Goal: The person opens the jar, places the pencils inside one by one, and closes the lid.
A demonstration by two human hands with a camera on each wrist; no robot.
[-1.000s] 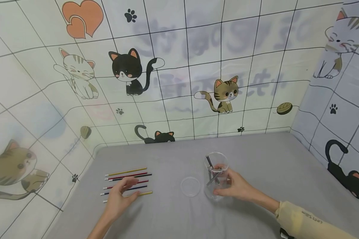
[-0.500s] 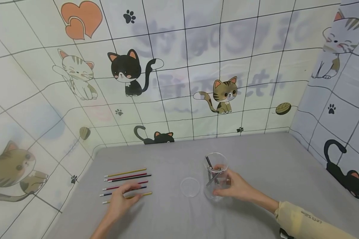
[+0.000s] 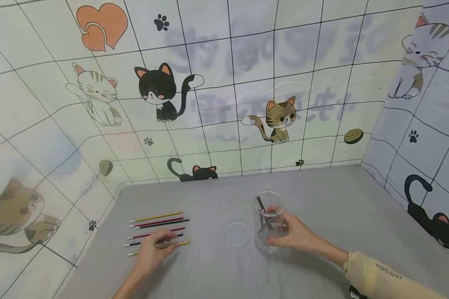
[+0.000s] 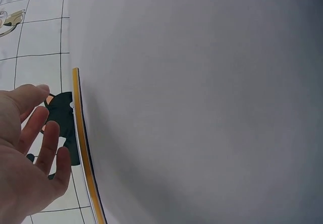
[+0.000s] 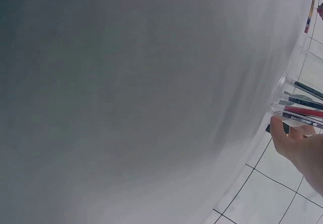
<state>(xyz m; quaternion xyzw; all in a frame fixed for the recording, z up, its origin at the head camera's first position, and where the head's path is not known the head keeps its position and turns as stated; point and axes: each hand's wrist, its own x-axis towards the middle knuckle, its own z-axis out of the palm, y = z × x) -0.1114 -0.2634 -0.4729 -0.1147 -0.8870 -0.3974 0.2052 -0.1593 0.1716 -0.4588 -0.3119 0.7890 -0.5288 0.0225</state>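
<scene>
My left hand (image 3: 153, 249) hovers over a row of pencils at the left of the table, its thumb and fingers apart and loosely bent. Closest to it lies a yellow pencil (image 3: 184, 243), with a dark blue pencil (image 3: 132, 244) partly hidden under the fingers. In the left wrist view the yellow pencil (image 4: 82, 118) is beside the hand (image 4: 30, 158), and no object shows in the fingers. My right hand (image 3: 293, 232) grips an upright clear cup (image 3: 263, 241) from the right side. Several slim, dark and red pens (image 5: 303, 111) stand inside the cup.
Farther back in the row lie a red pencil (image 3: 177, 228), a black pencil (image 3: 172, 222) and a yellow pencil (image 3: 161, 216). A clear round lid (image 3: 237, 246) lies on the grey table (image 3: 217, 278) just left of the cup. Cat-printed cloth (image 3: 217, 137) walls the back and sides.
The left hand has shifted a little nearer and to the right, with its fingertips lower over the front pencils. The right hand and the cup have stayed in place.
</scene>
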